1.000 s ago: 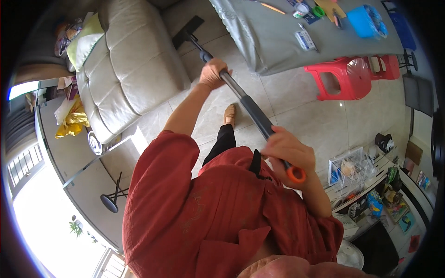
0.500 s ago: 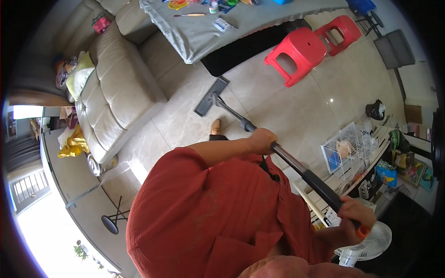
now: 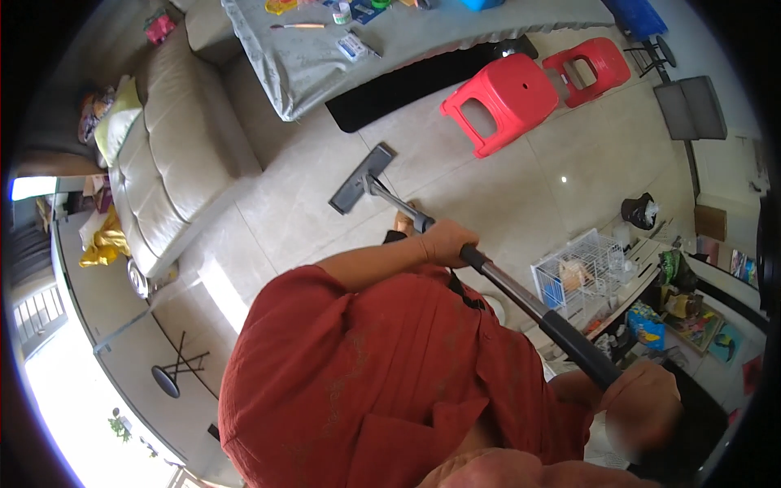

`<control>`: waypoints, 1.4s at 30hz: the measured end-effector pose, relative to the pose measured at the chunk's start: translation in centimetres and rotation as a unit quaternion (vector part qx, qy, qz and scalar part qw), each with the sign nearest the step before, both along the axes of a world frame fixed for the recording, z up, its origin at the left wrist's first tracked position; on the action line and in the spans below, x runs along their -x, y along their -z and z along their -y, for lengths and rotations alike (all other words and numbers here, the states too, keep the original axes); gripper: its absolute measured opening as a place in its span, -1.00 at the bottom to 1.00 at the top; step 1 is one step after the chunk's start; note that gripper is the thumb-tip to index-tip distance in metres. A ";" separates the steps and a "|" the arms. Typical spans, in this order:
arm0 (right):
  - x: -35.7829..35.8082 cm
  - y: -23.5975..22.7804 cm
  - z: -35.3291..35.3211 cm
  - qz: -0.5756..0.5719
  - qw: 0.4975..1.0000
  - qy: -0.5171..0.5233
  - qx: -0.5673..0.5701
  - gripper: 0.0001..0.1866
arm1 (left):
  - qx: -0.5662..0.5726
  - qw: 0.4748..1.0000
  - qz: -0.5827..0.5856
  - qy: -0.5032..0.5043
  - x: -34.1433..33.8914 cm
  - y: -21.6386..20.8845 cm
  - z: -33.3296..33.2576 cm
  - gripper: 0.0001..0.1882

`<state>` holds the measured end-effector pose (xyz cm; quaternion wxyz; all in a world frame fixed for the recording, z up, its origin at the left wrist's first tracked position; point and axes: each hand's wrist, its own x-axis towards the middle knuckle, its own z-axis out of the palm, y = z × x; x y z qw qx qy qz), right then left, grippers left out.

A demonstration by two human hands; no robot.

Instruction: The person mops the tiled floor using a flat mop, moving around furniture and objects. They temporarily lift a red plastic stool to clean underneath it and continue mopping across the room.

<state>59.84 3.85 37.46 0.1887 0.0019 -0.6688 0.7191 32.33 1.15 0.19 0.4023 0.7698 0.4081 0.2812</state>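
Observation:
A flat mop [image 3: 363,178] slants across the view, its grey rectangular head on the tiled floor. My left hand [image 3: 450,243] is wrapped round the middle of its pole, in front of my red shirt. Further down the pole, my right hand [image 3: 643,404] grips the end of the black handle; motion smears its lower part. The handle's end is hidden by that hand. One of my feet [image 3: 405,218] shows in part just beyond my left hand, close to the mop head.
A beige sofa [image 3: 191,138] lines the left side. Ahead, a cloth-covered table [image 3: 366,65] stands over a black mat [image 3: 407,93]. Red plastic stools [image 3: 521,93] stand right of it. A white wire cage [image 3: 578,272] and a black bin [image 3: 639,211] are at the right.
The view has shifted, so the room slides left in it. Over the floor, the mop head has moved away from the sofa and nearer me. My right hand has moved lower, covering the handle's orange end.

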 end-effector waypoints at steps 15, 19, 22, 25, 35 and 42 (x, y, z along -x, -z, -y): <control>3.5 5.2 -20.0 -0.097 0.989 -0.095 -0.051 -0.90 | 0.002 0.965 -0.082 -0.248 1.4 1.5 -11.0 -0.73; -1.7 8.4 -22.8 -0.129 0.990 -0.007 -0.063 -0.93 | -0.086 0.901 -0.066 -0.420 -5.0 3.3 -12.8 -0.75; -6.5 10.0 -26.0 -0.130 0.986 -0.049 -0.089 -0.90 | -0.102 0.893 -0.085 -0.430 -9.1 4.2 -15.3 -0.76; -12.6 8.0 -28.0 -0.113 0.989 -0.022 -0.093 -0.96 | -0.082 0.908 -0.080 -0.403 -15.6 3.8 -18.1 -0.71; -21.4 3.3 -36.5 -0.153 0.985 -0.074 -0.042 -0.81 | -0.034 0.934 -0.026 -0.354 -26.1 0.1 -24.9 -0.62; -12.8 5.1 -31.1 -0.293 0.943 0.150 0.048 -0.83 | -0.032 0.924 -0.042 -0.378 -18.4 -0.9 -22.0 -0.61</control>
